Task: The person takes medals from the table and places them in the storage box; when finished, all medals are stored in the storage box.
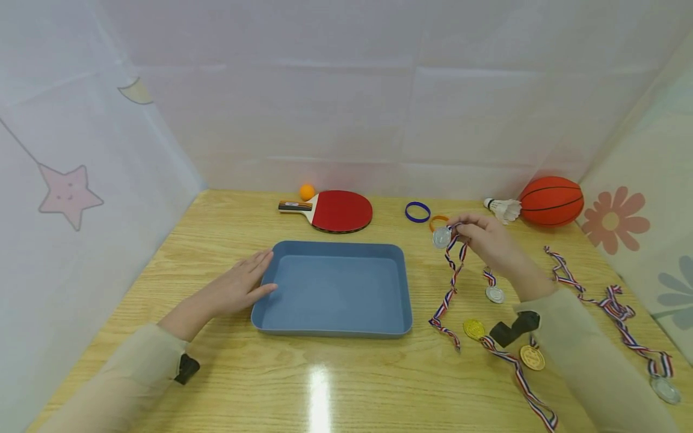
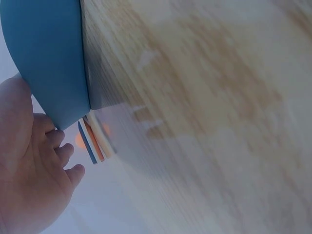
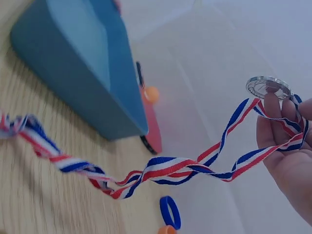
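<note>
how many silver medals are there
3: one medal in the right hand, one on the table left of the right sleeve, one right of it; that sleeve may hide others.

On the wood-grain table [image 1: 243, 385] before me lie a blue-grey tray [image 1: 332, 294], a red table-tennis bat [image 1: 342, 211], an orange ping-pong ball [image 1: 307, 192], a blue wristband [image 1: 418, 221], an orange wristband [image 1: 431, 225], a shuttlecock [image 1: 506, 210], a basketball [image 1: 553, 201], gold medals [image 1: 532, 358] and silver medals [image 1: 495, 294].

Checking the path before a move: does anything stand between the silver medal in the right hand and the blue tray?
Nothing visible stands between the silver medal in the right hand and the blue tray, though the tray's right wall likely needs clearing.
</note>
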The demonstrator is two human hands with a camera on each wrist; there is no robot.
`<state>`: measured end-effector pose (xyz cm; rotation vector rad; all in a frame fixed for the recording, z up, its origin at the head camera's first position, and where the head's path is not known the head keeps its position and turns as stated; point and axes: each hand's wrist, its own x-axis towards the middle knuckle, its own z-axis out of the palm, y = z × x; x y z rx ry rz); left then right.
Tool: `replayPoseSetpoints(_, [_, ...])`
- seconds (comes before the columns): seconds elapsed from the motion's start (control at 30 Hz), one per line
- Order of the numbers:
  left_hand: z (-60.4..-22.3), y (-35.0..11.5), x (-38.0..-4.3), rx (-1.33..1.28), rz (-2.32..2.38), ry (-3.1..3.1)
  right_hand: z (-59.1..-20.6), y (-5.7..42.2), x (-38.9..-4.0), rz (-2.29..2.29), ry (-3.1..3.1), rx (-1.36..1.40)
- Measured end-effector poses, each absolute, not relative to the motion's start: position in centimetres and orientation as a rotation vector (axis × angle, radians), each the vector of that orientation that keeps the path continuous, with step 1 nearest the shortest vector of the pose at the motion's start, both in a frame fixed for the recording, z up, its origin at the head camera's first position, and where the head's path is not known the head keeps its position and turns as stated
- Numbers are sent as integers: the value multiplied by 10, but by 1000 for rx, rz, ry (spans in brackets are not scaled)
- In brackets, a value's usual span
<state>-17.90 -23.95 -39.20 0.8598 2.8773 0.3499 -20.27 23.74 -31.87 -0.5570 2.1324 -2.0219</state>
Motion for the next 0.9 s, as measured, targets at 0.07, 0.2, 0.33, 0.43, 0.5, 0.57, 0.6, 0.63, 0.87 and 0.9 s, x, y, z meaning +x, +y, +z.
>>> replayPoseSetpoints(0.07, [-392, -239, -179, 860, 351, 2877, -314, 235, -202, -2129, 1983, -586])
replayPoseSetpoints(0.2, [-391, -239, -179, 864, 353, 2878, -307, 232, -200, -2241, 1816, -617])
replayPoseSetpoints(0.33, [-392, -239, -178, 866, 356, 2879, -300, 226, -201, -2245, 1868, -623])
replayPoseSetpoints(0.43, [-392, -240, -179, 862, 359, 2874, -291, 221, -202, -2228, 1923, -640])
replayPoseSetpoints(0.5, [-393, -240, -179, 858, 362, 2870, -283, 217, -202, -2197, 1966, -658])
replayPoseSetpoints(0.57, [-392, -240, -179, 858, 365, 2866, -273, 213, -203, -2133, 2045, -658])
replayPoseSetpoints(0.6, [-392, -240, -179, 859, 367, 2865, -267, 210, -204, -2089, 2101, -651])
replayPoseSetpoints(0.63, [-392, -240, -179, 860, 368, 2864, -261, 207, -205, -2041, 2161, -647])
replayPoseSetpoints(0.87, [-393, -241, -180, 873, 363, 2863, -225, 178, -213, -1848, 2373, -685])
replayPoseSetpoints(0.9, [-393, -241, -181, 874, 362, 2864, -221, 173, -214, -1828, 2391, -693])
